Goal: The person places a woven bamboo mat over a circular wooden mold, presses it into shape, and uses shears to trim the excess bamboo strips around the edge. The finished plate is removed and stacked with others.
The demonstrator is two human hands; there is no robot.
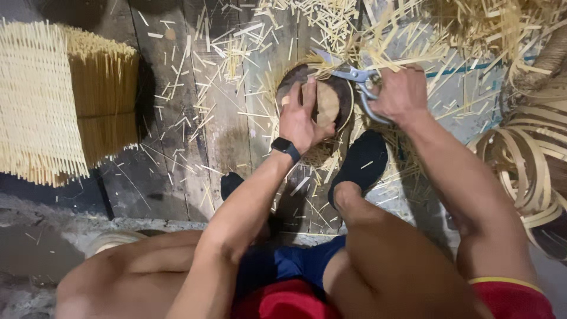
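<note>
Right grip (401, 94) is squeezing shears (354, 75) — left grip (302, 115) is pressing the basket (316, 100) flat; trimming close works best.

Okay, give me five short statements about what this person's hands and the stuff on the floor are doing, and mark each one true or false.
1. The right hand grips a pair of shears. True.
2. The left hand lies flat on the bare floor. False: it presses on a round woven piece.
3. A dark smartwatch sits on the left wrist. True.
4. The stack of woven panels lies at the right of the picture. False: it is at the left; coiled flat strips lie at the right.
5. Cut straw-coloured slivers litter the wooden planks. True.
</note>
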